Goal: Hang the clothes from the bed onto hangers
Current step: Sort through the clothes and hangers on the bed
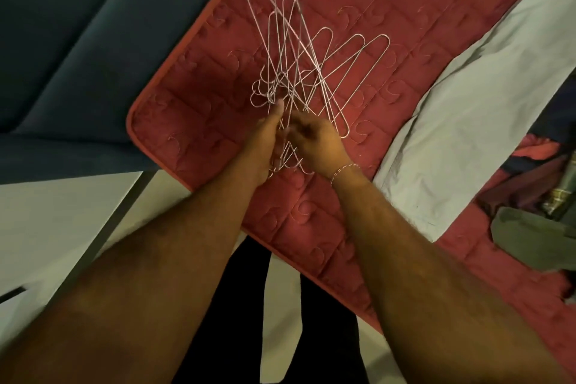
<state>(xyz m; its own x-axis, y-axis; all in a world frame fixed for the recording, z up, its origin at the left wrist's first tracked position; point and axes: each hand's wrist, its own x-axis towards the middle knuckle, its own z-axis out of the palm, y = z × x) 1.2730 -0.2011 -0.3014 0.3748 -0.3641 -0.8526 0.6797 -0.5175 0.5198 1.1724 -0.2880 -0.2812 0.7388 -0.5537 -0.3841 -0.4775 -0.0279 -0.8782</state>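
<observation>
Arms: both bare from the near edge of the view down to the wrists, no sleeves showing anywhere along them; fine dark hair runs along both forearms.
Left hand: bare, no ring or band to be made out, wrist plain.
Right hand: bare as well, nothing worn on the fingers that can be seen.
Bracelet: a thin, pale, metallic-looking chain of small links or beads, sitting around the right wrist and crossing it at a slant.
Trousers: dark, near black, seen low between the two forearms, two legs with a pale strip of floor between them.
</observation>
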